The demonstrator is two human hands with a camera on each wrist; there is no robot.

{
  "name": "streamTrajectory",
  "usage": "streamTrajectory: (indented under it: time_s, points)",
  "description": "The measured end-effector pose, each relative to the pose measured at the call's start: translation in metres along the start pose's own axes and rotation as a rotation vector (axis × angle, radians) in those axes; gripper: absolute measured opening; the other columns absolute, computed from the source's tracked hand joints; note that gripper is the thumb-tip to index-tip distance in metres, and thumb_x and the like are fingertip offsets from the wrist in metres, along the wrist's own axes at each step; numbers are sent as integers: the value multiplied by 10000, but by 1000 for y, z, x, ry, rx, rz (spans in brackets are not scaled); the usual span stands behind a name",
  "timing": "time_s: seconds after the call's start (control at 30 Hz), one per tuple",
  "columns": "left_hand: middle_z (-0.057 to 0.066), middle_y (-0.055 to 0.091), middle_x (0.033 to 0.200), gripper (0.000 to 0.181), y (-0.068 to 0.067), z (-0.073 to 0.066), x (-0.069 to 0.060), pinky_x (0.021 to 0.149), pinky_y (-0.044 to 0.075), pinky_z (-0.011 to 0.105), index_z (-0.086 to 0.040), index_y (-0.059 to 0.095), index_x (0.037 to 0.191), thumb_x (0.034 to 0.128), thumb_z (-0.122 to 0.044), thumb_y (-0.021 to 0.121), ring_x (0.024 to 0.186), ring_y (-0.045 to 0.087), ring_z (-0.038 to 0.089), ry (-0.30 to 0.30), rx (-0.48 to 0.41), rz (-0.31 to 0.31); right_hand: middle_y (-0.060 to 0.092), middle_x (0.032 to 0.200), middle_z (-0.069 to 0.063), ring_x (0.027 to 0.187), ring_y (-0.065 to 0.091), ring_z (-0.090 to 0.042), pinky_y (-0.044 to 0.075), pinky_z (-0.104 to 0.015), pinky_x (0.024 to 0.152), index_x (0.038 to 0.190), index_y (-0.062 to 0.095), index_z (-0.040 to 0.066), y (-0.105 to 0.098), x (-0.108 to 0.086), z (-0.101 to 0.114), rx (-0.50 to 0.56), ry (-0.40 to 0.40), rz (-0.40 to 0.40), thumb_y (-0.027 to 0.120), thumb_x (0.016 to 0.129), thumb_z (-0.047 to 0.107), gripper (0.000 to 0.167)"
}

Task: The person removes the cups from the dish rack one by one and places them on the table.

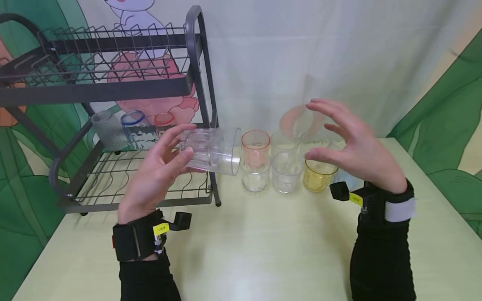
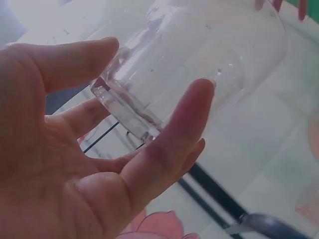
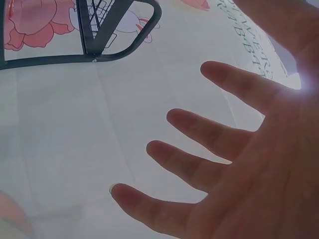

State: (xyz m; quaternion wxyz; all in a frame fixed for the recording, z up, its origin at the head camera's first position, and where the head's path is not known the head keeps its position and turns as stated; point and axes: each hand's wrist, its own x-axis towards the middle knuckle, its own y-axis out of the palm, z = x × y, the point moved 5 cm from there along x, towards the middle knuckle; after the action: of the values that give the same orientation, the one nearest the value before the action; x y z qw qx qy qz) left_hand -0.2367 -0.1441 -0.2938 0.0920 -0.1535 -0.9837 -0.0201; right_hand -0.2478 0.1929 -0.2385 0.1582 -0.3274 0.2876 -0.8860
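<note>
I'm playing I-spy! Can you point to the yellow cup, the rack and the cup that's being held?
Yellow cup [image 1: 317, 179], head view, on its front side.
Rack [image 1: 94, 93], head view, on its top shelf's front bar.
Held cup [image 1: 213, 150], head view, on its clear side.

A pale tabletop beneath a dark two-tier wire rack, clear glasses and a yellow glass.
</note>
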Motion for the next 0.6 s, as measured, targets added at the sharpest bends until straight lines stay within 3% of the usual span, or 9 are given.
streamTrajectory:
  time_s: [0.37,0.5,0.6]
  points:
    - [109,369,1430,521,53,6,22,976,480,443,-232,395,1474,995,-202,595,1202,522,331,27,-61,92,375,1506,34,1369,340,-160,396,-499,1035,1481,432,213,18,6,7,-69,-69,64,884,727,141,882]
    - [119,382,1408,510,65,7,26,947,501,449,-226,398,1472,1000,-203,587,1177,539,337,46,-66,121,370,1507,4,1361,347,-184,437,-489,1000,1481,431,186,26,10,9,-132,-93,105,892,721,250,891]
    - [114,377,1421,503,71,8,29,933,509,456,-228,396,1473,1004,-207,578,1167,546,343,55,-77,132,371,1502,-5,1351,355,-183,459,-465,990,1479,432,175,32,11,11,-107,-98,151,877,743,262,864]
